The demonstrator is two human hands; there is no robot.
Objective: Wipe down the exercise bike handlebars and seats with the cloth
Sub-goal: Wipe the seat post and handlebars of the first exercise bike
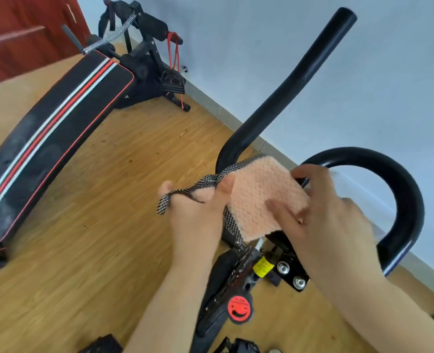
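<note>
A peach cloth (261, 194) with a black-and-white woven backing is held in front of the middle of the exercise bike's black handlebars (297, 82). My left hand (198, 215) pinches the cloth's left edge and its woven corner between thumb and fingers. My right hand (330, 220) grips the cloth's right side, fingers over its front. The left bar rises up and away; the right bar (404, 194) curls round in a loop behind my right hand. The bike frame (226, 296) with a red smiley sticker sits below the hands. No seat is in view.
A black sit-up bench (53, 128) with red and white stripes lies on the wooden floor to the left, its foam rollers and red resistance cords at the back. A pale blue wall (236, 47) runs behind the bike. A red door stands at the top left.
</note>
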